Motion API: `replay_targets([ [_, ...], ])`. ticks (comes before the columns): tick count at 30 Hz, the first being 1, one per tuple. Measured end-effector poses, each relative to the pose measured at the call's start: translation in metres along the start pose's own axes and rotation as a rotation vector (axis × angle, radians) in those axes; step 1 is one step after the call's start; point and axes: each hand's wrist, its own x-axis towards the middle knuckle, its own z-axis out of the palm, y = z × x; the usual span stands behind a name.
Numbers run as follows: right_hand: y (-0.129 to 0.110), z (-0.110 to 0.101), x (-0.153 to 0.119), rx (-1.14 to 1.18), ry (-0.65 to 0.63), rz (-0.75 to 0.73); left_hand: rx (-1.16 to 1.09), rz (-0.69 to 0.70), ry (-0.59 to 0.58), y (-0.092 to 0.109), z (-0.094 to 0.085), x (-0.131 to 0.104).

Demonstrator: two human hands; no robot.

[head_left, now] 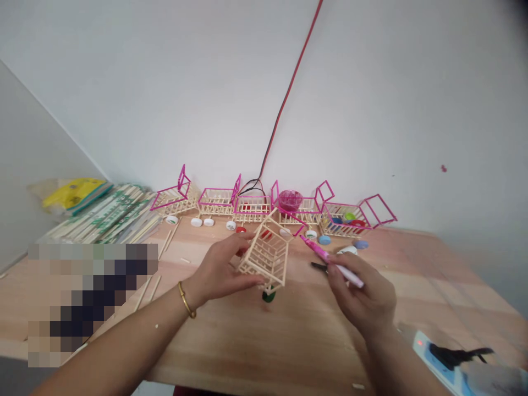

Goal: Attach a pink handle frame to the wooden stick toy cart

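Observation:
My left hand (225, 267) grips a small cart built of pale wooden sticks (268, 256), tilted above the table. A green bottle cap (269, 296) shows at its lower end. Part of the cart's upper right frame is coloured pink; the rest that I see is bare wood. My right hand (365, 294) is closed around a white marker (350, 276) with a pink-smeared front, its tip touching or very close to the pink sticks. A dark object (318, 267) shows beside the right fingers; what it is stays unclear.
Several similar stick carts (216, 201) with pink rims line the wall, with bottle caps around their bases. A pink bowl (291, 201) sits among them. Wrapped chopsticks (111, 214) and a yellow bag (80, 193) lie left. A power strip (433, 357) is at right front.

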Motion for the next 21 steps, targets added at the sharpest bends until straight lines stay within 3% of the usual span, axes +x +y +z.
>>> replay_targets([
  [4, 0.007, -0.003, -0.008, 0.143, 0.117, 0.276, -0.222, -0.215, -0.035, -0.009, -0.006, 0.003],
  [9, 0.015, 0.000, -0.008, 0.421, 0.202, 0.515, -0.415, -0.285, -0.165, -0.027, -0.013, 0.007],
  [12, 0.016, 0.001, -0.003, 0.587, 0.223, 0.581, -0.482, -0.335, -0.202, -0.033, -0.016, 0.007],
  [15, 0.016, 0.003, 0.001, 0.638, 0.240, 0.612, -0.497, -0.377, -0.129, -0.036, -0.020, 0.007],
  [17, 0.016, 0.004, 0.001, 0.629, 0.237, 0.621, -0.525, -0.369, -0.114, -0.039, -0.023, 0.006],
  [21, 0.020, 0.005, -0.002, 0.612, 0.216, 0.632, -0.534, -0.280, -0.209, -0.047, -0.027, 0.006],
])
